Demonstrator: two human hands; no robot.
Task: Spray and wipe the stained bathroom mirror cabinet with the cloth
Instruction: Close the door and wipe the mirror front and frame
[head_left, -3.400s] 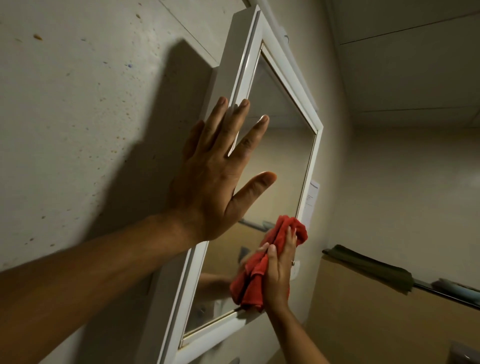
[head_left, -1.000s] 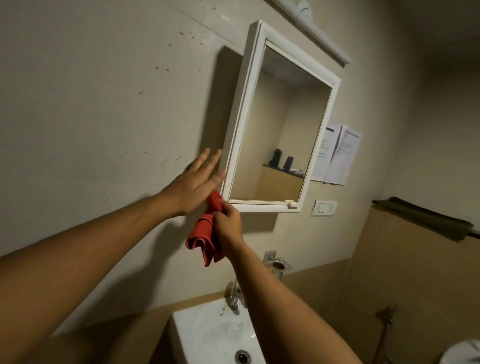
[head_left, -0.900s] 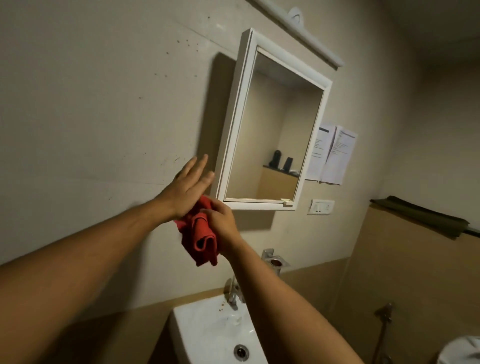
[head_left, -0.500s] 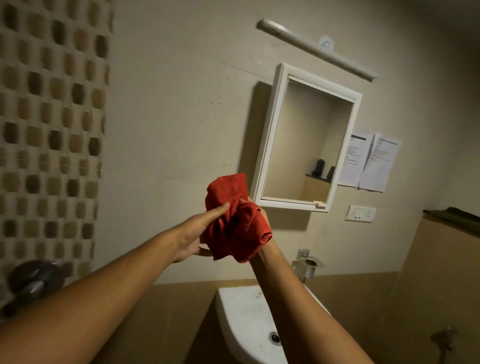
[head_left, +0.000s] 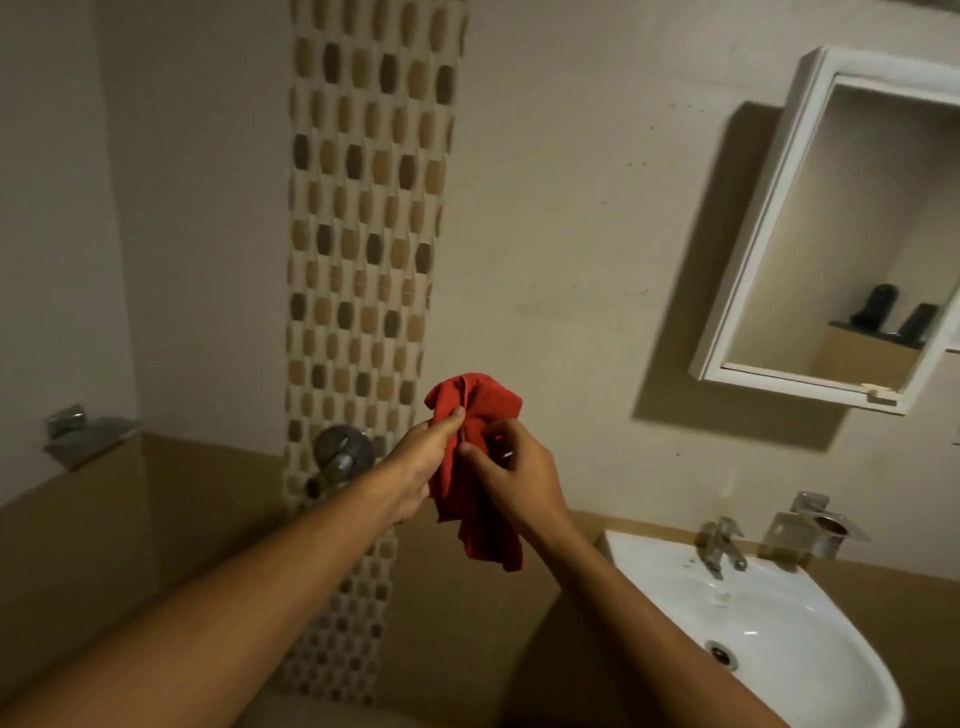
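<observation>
A crumpled red cloth (head_left: 480, 467) hangs between both of my hands in front of the wall. My left hand (head_left: 421, 457) pinches its upper left side, and my right hand (head_left: 514, 478) grips its right side with bent fingers. The white-framed mirror cabinet (head_left: 748, 234) hangs on the wall at the upper right, well away from my hands, with its door shut. Its glass reflects a shelf with two dark bottles. No spray bottle is in view.
A white washbasin (head_left: 779, 623) with a chrome tap (head_left: 719, 545) sits at the lower right, a metal holder (head_left: 810, 527) beside it. A strip of mosaic tiles (head_left: 363, 234) runs down the wall, with a round chrome valve (head_left: 340, 449). A metal corner shelf (head_left: 78, 431) is at the left.
I stepped back and turned left from the cabinet. My hands left the frame's lower left corner and came down together, now both holding the red cloth in mid-air.
</observation>
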